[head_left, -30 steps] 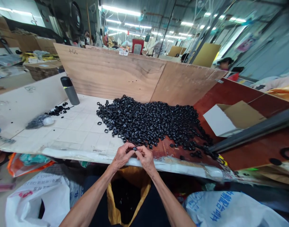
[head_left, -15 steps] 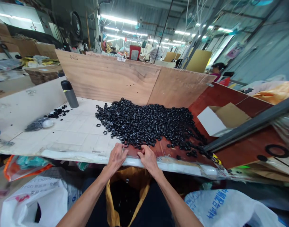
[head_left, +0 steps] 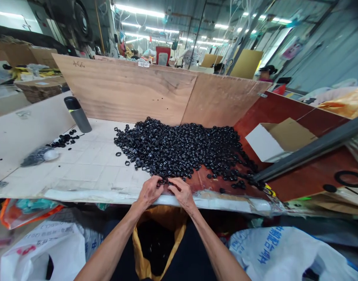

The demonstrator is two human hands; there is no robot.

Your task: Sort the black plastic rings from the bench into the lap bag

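Observation:
A wide heap of small black rings (head_left: 179,150) lies on the bench against the wooden back board. My left hand (head_left: 151,191) rests at the near edge of the heap, its fingers bent and closed, tips among the front rings. Close beside it, my right hand (head_left: 181,191) curls its fingers and thumb toward the left one. A few dark pieces show between the two hands, but what either fingertip grip contains is too small to make out. Below the bench edge, a yellow-orange bag (head_left: 138,249) hangs open at my lap with dark contents inside.
On the left stand a grey flask (head_left: 78,115), some loose black pieces (head_left: 64,139) and a brush-like bundle (head_left: 35,157). A white carton (head_left: 263,144) and a slanted metal bar (head_left: 313,150) are at the right. White sacks (head_left: 41,249) flank my legs.
Both hands have shifted slightly; their fingertips are closer together, with a few black pieces between them. The view has tilted a little downward.

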